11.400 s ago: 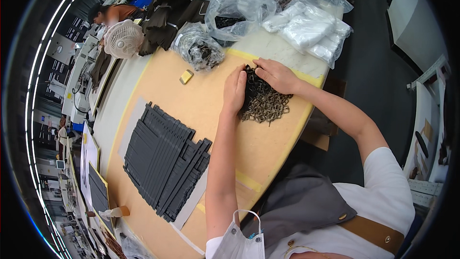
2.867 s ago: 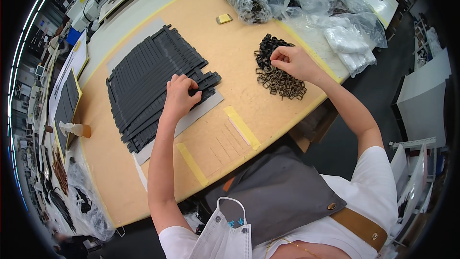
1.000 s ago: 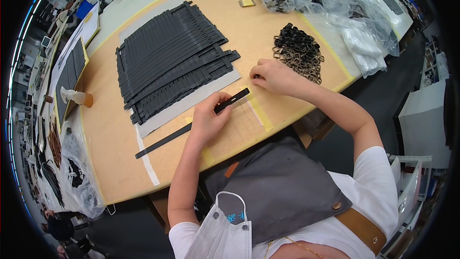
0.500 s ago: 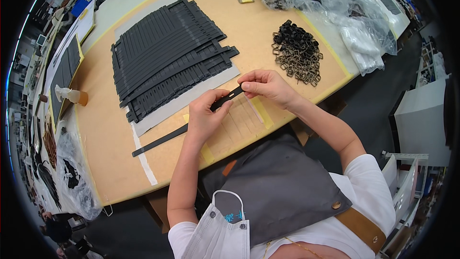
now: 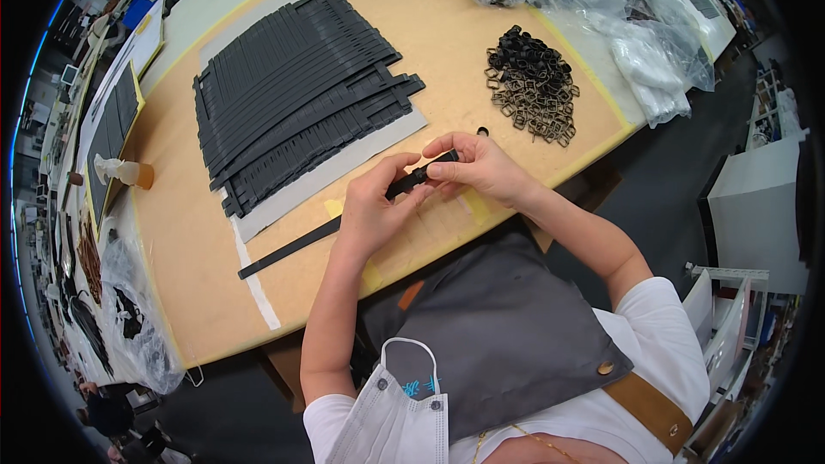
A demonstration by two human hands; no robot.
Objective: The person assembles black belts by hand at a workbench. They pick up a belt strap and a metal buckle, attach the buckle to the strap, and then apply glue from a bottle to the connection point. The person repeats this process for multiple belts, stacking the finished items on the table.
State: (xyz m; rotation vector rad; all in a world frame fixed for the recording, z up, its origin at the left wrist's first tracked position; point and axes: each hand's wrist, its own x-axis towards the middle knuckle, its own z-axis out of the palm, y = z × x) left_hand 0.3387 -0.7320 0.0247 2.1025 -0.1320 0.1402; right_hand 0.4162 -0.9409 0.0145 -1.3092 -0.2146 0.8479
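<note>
A cluttered workroom is curving away at our left, and beside the left edge of the pale orange desk a clear plastic bag is bulging around dark contents. Next, a bottle with a white top and an orange base is standing near a dark panel with yellow edging. Further right, a broad stack of flat black straps is resting on a grey sheet. Nearer to us, a single black strap is running slantwise over the desk, its left end crossing a white strip and its right part lying in our hands. We are pinching it in the narrow fingers of the left hand, and gripping it near its right end with the right hand. Between the hands, a small black band is showing at the strap; whether it is going around or only touching, we cannot tell. A small dark piece is peeking out behind the right hand. To the right, black loops are heaping against bronze-coloured buckles, and clear plastic wrapping is sprawling beyond.
</note>
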